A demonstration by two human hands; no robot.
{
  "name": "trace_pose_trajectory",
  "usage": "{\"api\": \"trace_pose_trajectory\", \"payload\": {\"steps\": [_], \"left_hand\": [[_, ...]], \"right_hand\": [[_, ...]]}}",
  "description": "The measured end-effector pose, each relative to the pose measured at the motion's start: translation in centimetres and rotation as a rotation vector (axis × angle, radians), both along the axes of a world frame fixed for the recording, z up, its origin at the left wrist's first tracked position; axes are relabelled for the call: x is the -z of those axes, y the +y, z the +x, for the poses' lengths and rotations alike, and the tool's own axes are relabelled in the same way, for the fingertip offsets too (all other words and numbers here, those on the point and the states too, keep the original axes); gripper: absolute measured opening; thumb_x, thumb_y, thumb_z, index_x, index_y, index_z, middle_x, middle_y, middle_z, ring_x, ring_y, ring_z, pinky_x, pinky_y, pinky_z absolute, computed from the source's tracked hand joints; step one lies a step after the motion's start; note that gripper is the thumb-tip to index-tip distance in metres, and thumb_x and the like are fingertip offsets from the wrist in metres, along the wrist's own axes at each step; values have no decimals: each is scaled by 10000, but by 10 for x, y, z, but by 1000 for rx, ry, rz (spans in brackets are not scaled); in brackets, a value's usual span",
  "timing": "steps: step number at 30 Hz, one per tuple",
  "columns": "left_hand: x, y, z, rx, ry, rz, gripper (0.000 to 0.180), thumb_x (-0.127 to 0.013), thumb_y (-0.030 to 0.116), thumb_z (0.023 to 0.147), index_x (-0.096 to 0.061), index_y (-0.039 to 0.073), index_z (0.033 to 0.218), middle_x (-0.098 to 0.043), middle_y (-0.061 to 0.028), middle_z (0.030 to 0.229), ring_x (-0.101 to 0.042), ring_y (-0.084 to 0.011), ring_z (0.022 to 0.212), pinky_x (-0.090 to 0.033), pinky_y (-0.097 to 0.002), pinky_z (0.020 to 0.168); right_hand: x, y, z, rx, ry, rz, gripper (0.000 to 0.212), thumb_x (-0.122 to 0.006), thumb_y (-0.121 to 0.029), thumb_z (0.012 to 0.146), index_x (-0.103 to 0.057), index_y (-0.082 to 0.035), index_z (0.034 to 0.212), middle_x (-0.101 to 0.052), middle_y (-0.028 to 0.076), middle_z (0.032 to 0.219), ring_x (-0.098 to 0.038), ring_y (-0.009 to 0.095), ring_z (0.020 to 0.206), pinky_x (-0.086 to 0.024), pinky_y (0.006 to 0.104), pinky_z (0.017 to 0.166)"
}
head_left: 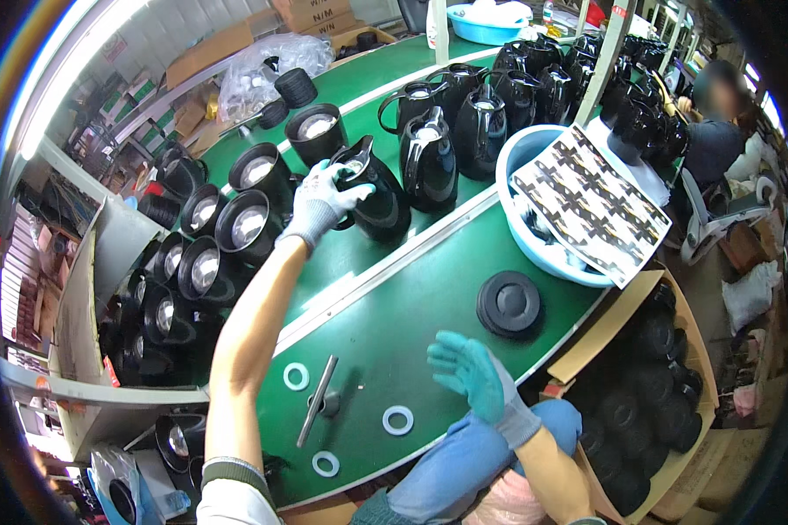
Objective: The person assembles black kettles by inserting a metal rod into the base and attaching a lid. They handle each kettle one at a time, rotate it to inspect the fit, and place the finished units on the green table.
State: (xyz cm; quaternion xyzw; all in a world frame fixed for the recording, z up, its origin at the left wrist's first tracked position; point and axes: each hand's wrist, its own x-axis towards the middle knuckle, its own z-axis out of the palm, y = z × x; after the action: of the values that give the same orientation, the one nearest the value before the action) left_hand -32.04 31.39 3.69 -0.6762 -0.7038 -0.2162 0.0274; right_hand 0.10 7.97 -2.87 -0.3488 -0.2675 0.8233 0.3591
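My left hand (317, 206), in a grey glove, is at the top of a glossy black jug (378, 197). Its fingers close about the handle side near the rim, with the thumb over the jug's upper body; part of the handle is hidden. My right hand (486, 385), in a glove with a teal palm, hovers above my lap at the table's near edge, fingers stretched and holding nothing. Pale blue rings (398, 420) and a metal rod with a black socket-like piece (318, 401) lie on the green table (368, 350). Right of them sits a stack of black discs (510, 304).
More black jugs (429, 166) stand in rows toward the back. Open black vessels (247, 223) crowd the left side. A light blue basin (517, 219) holds a patterned sheet (595, 206). At right, a cardboard box (578, 350) contains black parts. Another person (718, 122) sits farther back.
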Motion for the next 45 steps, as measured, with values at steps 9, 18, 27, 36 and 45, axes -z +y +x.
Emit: {"api": "trace_pose_trajectory", "payload": {"steps": [9,18,27,36,45], "left_hand": [[-25,95,-72,-5,556,-8,525,-821,268,806,-648,137,1284,-659,-117,1260,-614,-305,1188,-507,-436,1027],[-67,83,-79,44,448,341,363,-807,145,761,-696,112,1105,-683,-129,1064,-637,-349,1058,-519,-432,931],[-223,-158,1,402,384,417,300,-826,92,729,-747,82,1019,-706,-125,953,-691,-332,895,-559,-405,818],[-148,-355,86,645,232,-24,367,-814,221,749,-707,186,1099,-678,-24,1011,-679,-237,976,-582,-391,771],[64,-425,0,49,-1131,-207,550,-691,96,957,-514,-46,1458,-599,-193,1426,-581,-267,1306,-429,-397,1148]], "right_hand": [[0,-5,-1,-52,-30,105,566,-454,-369,1108,-464,32,1508,-586,165,1429,-566,255,1328,-423,395,1146],[5,-8,-3,-13,-59,233,389,-481,-85,1084,-536,39,1449,-614,125,1389,-580,167,1275,-443,291,1114],[-134,-6,-20,308,-675,1362,678,-758,-270,889,-515,-57,1485,-506,246,1466,-524,459,1316,-422,494,1121],[-143,-85,-10,-67,-1129,1625,601,-874,-227,723,-569,-110,1227,-474,186,1501,-462,438,1399,-435,569,1091],[-111,-147,28,305,-625,1190,430,-943,-166,667,-707,-35,1001,-591,197,1436,-587,380,1325,-498,453,1090]]}}
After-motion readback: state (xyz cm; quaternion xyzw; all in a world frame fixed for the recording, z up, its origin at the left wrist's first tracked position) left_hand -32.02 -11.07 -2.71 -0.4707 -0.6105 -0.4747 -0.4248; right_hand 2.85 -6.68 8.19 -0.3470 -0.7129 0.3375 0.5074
